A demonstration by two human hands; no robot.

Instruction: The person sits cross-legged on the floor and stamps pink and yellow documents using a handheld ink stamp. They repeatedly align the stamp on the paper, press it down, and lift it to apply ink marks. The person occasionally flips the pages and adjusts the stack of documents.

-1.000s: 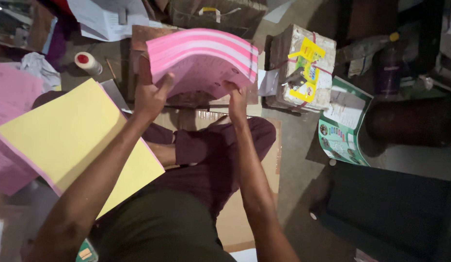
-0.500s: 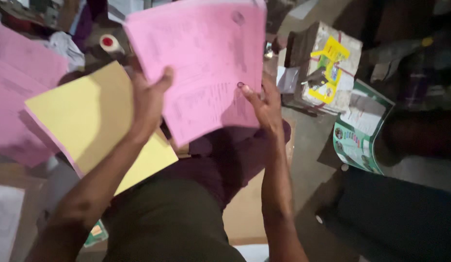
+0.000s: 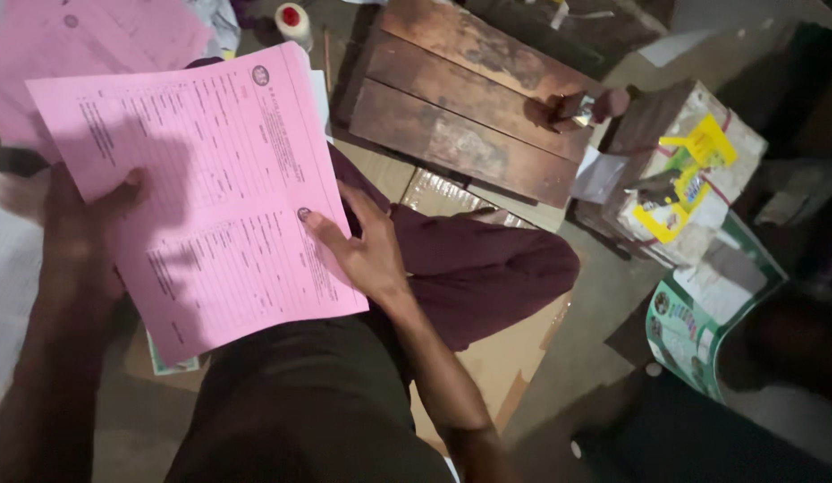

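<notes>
A stack of pink printed sheets (image 3: 210, 197) is held flat over my lap at the left of the view. My left hand (image 3: 80, 219) grips its left edge, thumb on top. My right hand (image 3: 358, 246) holds the right edge, fingers spread against the paper. Under the sheets are my crossed legs in dark maroon trousers (image 3: 478, 268), resting on flattened cardboard (image 3: 505, 358).
A low wooden board (image 3: 460, 98) lies ahead of my knees. More pink paper (image 3: 94, 36) lies at the top left, next to a tape roll (image 3: 293, 20). Tied bundles of paper (image 3: 684, 170) and a green printed bag (image 3: 693, 322) sit at the right.
The pink stack has come down and to the left, from in front of me onto my lap. The view has swung, so the yellow sheets are out of sight.
</notes>
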